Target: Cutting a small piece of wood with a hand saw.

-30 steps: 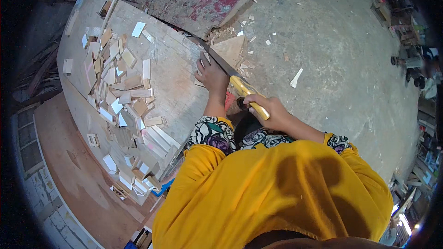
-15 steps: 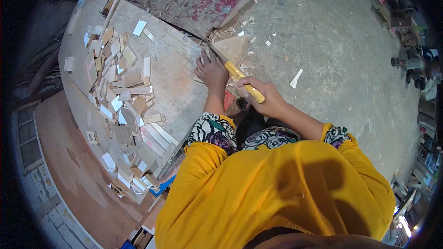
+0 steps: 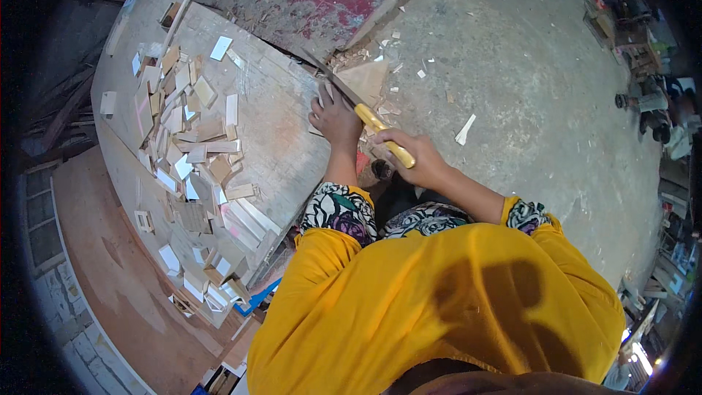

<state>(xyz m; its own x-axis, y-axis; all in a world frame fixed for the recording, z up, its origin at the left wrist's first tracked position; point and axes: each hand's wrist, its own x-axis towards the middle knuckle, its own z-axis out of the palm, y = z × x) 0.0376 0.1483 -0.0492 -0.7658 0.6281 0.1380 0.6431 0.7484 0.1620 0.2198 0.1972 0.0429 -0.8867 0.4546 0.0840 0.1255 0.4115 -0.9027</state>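
My right hand is wrapped round the yellow handle of a long-bladed knife. Its dark, narrow blade slants up and left past the right side of my left hand, across the edge of the wooden worktable. Bent over that same edge, my left hand has its fingers curled downward, and whatever lies beneath them is mostly hidden. A sliver of pale wood shows beside its thumb. Many small wood offcuts, some with white faces, are heaped on the left half of the table.
Wood chips and a white splinter lie on the concrete floor to the right. A flat pale board rests just beyond the table edge. Long strips sit at the table's near corner. Clutter lines the far right wall.
The knife's tip has shifted a little up and left, and its handle end has dropped slightly as my right hand moved. My left hand stays at the table edge.
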